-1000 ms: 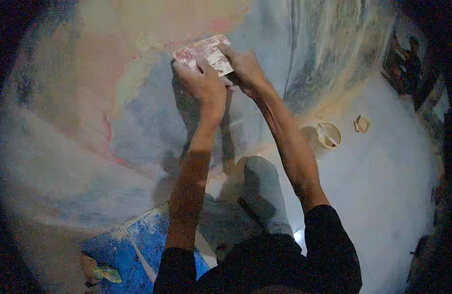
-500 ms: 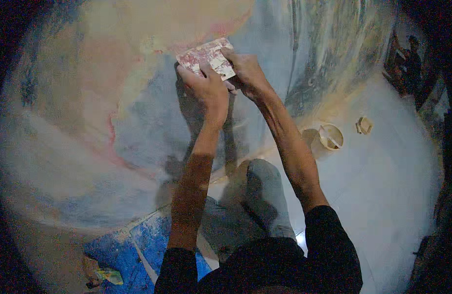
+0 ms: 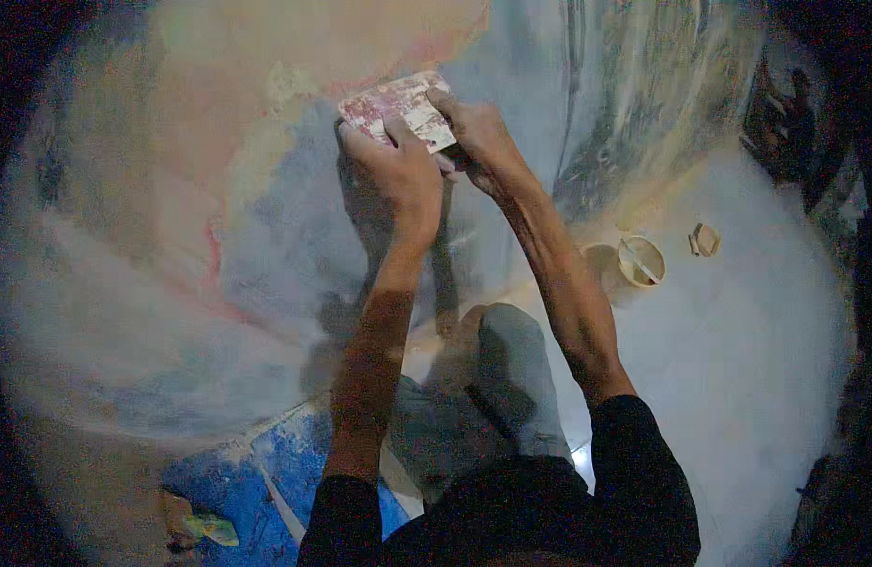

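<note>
Both my hands grip a flat, pale rectangular plate (image 3: pixel 407 99) with pinkish-red smears and rounded corners, over a painted surface (image 3: pixel 266 170) mottled in beige, pink, grey and blue. My left hand (image 3: pixel 398 175) wraps round the lower-left side, thumb across its face. My right hand (image 3: pixel 488 142) holds the right end, its thumb on the corner. Their shadows fall just below the plate on the paint; whether the plate touches the surface, I cannot tell.
Right of my right forearm sit a cream tub (image 3: pixel 641 265) with a white stick across it and a small beige piece (image 3: pixel 708 240). My bent knee (image 3: pixel 511 359) is below my hands. A blue paint-stained sheet (image 3: pixel 214 477) with scraps on it lies at lower left.
Compared with a second ago, the plate and both hands sit slightly lower and farther right. Over the last half second they have barely moved.
</note>
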### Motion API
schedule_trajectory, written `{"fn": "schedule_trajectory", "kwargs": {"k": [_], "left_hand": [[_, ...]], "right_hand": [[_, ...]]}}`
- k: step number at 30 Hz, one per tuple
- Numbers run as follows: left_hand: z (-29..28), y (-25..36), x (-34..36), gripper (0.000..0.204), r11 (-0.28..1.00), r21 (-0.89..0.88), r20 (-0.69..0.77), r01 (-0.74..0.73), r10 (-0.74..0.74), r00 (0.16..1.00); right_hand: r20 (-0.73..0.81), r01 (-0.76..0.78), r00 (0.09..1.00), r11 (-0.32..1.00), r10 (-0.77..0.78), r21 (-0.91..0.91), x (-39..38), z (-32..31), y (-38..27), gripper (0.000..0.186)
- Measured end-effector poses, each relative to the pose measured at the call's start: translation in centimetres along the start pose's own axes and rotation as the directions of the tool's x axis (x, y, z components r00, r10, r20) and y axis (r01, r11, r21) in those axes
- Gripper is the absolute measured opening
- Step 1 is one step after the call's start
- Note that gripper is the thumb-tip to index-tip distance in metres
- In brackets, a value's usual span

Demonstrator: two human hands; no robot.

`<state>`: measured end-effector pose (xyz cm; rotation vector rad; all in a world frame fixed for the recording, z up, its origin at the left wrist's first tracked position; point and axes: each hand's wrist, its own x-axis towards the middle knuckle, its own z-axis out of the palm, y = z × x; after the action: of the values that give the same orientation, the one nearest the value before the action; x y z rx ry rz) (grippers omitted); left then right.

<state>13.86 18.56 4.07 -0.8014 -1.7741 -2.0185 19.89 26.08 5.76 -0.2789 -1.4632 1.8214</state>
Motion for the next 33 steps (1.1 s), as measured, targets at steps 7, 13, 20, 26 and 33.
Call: {"fn": "schedule_trajectory", "kwargs": {"k": [7,13,20,26,33], "left_hand": [[0.7,0.9,-0.2,0.038,0.993,-0.111,0.056,0.041,-0.035,0.998],[0.0,4.8,-0.5,0.038,0.957,-0.202,0.153,0.207,-0.177,0.972],[0.3,1.6,-0.5,0.037,0.982,-0.159,0.027,0.097,-0.094,0.995],[0.5,3.3,-1.2,0.037,0.962,-0.180,0.102,0.205,-0.189,0.977],[0.3,3.4,-1.7,0.042,0.968,-0.175,0.085,0.177,-0.165,0.983]], "right_hand": [[0.056,0.080,0.996,0.994,-0.076,-0.071,2.6,-2.3,1.7,0.034],[-0.014,-0.013,1.000,0.993,0.012,-0.118,1.5,-1.4,-0.1,0.033],[0.001,0.005,1.000,0.999,-0.005,-0.039,0.4,-0.9,0.2,0.033],[0.031,0.023,0.999,0.999,-0.022,-0.043,0.4,-1.8,-0.1,0.032],[0.037,0.011,0.999,0.993,-0.007,-0.121,1.0,-2.5,0.2,0.033]]}}
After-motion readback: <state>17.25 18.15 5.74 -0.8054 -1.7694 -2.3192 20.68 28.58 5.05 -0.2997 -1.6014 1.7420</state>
